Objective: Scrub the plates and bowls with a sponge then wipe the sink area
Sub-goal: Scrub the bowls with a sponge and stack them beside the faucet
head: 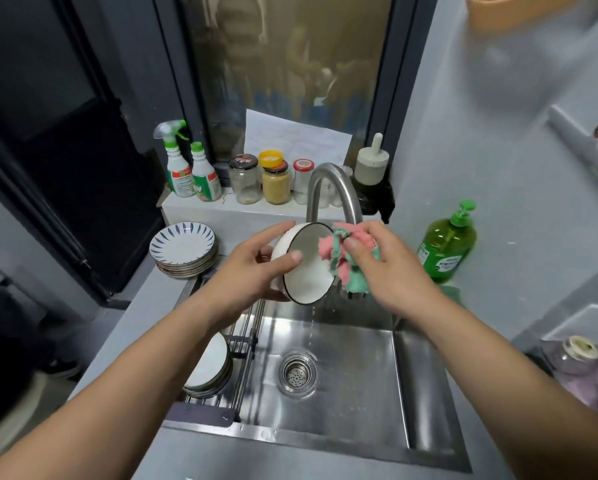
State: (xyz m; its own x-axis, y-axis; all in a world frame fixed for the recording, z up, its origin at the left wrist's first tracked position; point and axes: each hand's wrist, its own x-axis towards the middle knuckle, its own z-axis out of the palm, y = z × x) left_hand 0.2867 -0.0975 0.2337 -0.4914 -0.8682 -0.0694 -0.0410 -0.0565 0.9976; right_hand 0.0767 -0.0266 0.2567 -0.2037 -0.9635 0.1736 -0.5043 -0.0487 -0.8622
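**Bowl under the cloth, over the sink**

We note the white bowl (pixel 308 271) held up above the steel sink (pixel 359 403), just in front of the curved faucet (pixel 328 188). It is tipped on its side, with the mouth turned right and toward us. A thin dark line runs round the rim. The inside is plain white and glossy, and we make out no food on it. The outer wall is also white.

The left hand (pixel 252 271) grips the bowl from the outside. Its thumb lies across the wall near the rim and its fingers curl behind the base.

The right hand (pixel 391 268) is closed round a bunched pink-and-green scrubbing cloth (pixel 339 258). The cloth meets the upper right edge of the bowl. Part of it lies just inside the mouth and the rest hangs ragged below the hand.

A thin trickle of water (pixel 311 323) drops from under the bowl toward the drain strainer (pixel 297 372).

At the sink's left side, a wire rack (pixel 245 341) carries a stack of white dishes (pixel 209 368). On the counter behind it sits a stack of blue-leaf plates (pixel 183 247), well apart from the hands.

A green soap pump bottle (pixel 446 247) stands to the right of the faucet. On the ledge behind are two spray bottles (pixel 186 168) and a row of jars (pixel 273 181).
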